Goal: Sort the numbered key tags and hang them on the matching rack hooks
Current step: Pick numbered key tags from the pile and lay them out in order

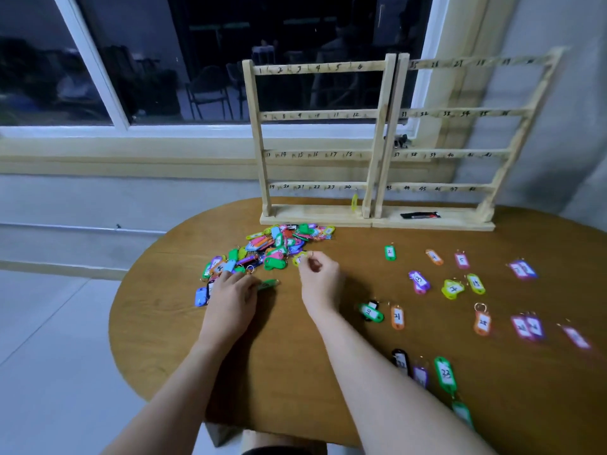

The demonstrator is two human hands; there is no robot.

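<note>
A heap of coloured key tags (279, 246) lies on the round wooden table (295, 372) in front of the left wooden rack (315, 68). A second rack (460, 111) stands to its right; both carry handwritten numbers. One yellow tag (354, 202) hangs near hook 24. My right hand (320, 279) pinches a yellow tag (299, 258) at the heap's near edge. My left hand (231, 295) rests at the heap's left side, fingers curled on a green tag (268, 284). Sorted tags (456, 287) lie spread over the table's right half.
A black marker (420, 215) lies on the right rack's base. A dark window and a wall ledge run behind the table. The table's curved edge falls away to a pale tiled floor on the left.
</note>
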